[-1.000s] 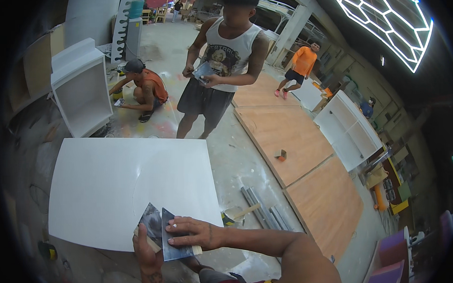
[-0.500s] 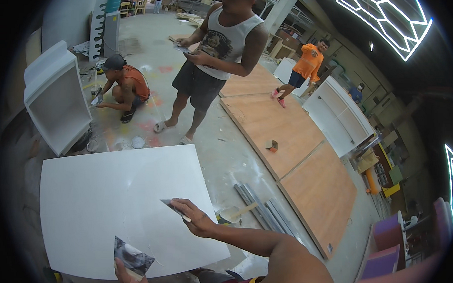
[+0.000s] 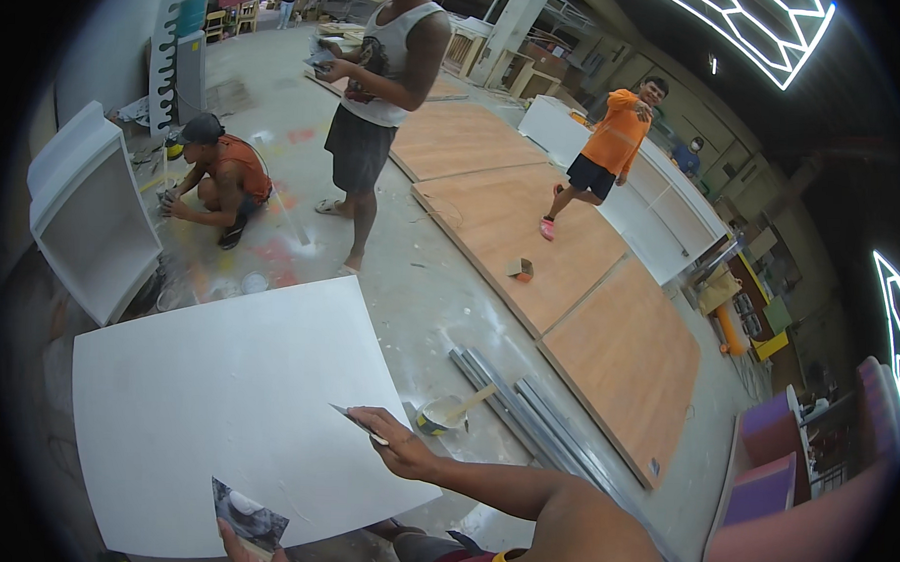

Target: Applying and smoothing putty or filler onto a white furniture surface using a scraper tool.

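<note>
A large white panel (image 3: 209, 382) with smooth faces and slightly curved edges lies in front of me. At its near edge my left hand (image 3: 244, 551) grips a wide putty knife (image 3: 271, 524), whose dark, smeared blade carries a lump of white putty (image 3: 245, 505). My right hand (image 3: 402, 450) is closed around a second putty knife (image 3: 356, 421), its thin blade pointing left over the panel's right side. Whether that blade touches the surface I cannot tell. Faint raised putty marks show on the panel near the left blade.
A bucket (image 3: 437, 415) with a stick stands right of the panel, beside metal bars (image 3: 525, 407). Wooden panels (image 3: 626, 357) lie beyond. A white cabinet (image 3: 100, 219), a crouching person (image 3: 231, 174), a standing person (image 3: 377, 90) and one in orange (image 3: 614, 138) are farther off.
The view has shifted slightly. Both my hands keep their putty knives. The person in orange has walked closer across the wooden panels, and the person in the white top has turned.
</note>
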Demonstrator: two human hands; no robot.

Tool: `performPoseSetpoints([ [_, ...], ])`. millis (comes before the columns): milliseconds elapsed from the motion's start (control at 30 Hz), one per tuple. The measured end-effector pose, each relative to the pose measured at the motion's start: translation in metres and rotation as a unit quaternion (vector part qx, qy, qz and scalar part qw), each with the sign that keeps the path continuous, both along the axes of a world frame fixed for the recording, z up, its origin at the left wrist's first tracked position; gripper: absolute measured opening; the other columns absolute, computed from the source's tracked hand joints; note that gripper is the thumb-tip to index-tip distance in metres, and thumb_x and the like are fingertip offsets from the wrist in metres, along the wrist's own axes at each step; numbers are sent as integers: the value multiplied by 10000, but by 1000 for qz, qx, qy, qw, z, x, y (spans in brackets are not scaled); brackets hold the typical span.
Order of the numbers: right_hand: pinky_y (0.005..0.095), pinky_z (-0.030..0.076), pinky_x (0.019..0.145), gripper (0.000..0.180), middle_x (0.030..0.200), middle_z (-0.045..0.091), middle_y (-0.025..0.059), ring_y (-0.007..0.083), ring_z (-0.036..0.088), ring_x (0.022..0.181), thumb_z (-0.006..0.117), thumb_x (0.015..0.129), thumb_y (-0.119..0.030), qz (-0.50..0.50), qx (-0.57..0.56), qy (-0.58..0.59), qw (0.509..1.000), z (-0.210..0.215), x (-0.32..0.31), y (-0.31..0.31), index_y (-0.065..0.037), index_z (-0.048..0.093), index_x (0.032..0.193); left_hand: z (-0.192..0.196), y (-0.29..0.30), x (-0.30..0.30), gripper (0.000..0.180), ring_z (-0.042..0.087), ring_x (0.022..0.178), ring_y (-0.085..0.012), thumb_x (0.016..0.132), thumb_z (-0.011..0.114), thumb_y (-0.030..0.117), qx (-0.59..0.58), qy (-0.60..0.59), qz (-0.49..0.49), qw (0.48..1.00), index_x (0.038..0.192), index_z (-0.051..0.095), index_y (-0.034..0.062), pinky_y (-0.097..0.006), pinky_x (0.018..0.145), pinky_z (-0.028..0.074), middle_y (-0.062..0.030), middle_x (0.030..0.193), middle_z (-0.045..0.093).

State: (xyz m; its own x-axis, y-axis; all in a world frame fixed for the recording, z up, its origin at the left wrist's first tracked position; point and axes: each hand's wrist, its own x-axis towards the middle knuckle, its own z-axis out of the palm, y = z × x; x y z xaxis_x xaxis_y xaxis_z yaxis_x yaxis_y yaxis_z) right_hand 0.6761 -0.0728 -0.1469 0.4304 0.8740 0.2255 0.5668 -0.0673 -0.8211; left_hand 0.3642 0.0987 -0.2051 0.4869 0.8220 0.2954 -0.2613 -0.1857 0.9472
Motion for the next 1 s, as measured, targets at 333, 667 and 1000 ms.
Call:
performPoseSetpoints([
  [333, 386, 462, 980, 412, 1246, 584, 185, 346, 574, 1134, 498, 968, -10, -45, -56, -46, 996, -9, 8, -11, -48, 520, 1377, 88, -52, 3, 420, 614, 1096, -217, 1007, 530, 349, -435, -215, 67, 872, 1277, 566, 29, -409, 938, 488, -75, 1180, 642],
  [667, 454, 480, 976, 461, 1305, 577, 161, 358, 580, 1185, 404, 918, -134, -26, -220, -338, 915, -89, 212, 235, -146, 512, 1367, 35, -129, -60, 461, 559, 1183, -210, 1004, 530, 363, -392, -227, 300, 840, 1342, 523, 49, -399, 1016, 427, -67, 1275, 597],
  [1000, 481, 476, 983, 402, 1286, 625, 140, 350, 583, 1203, 437, 914, -224, -52, -355, -348, 866, -103, 188, 329, -158, 577, 1285, 36, -178, -82, 639, 470, 1304, -256, 895, 655, -21, -424, -412, 396, 703, 1465, 368, 4, -396, 1105, 376, -131, 1431, 469],
])
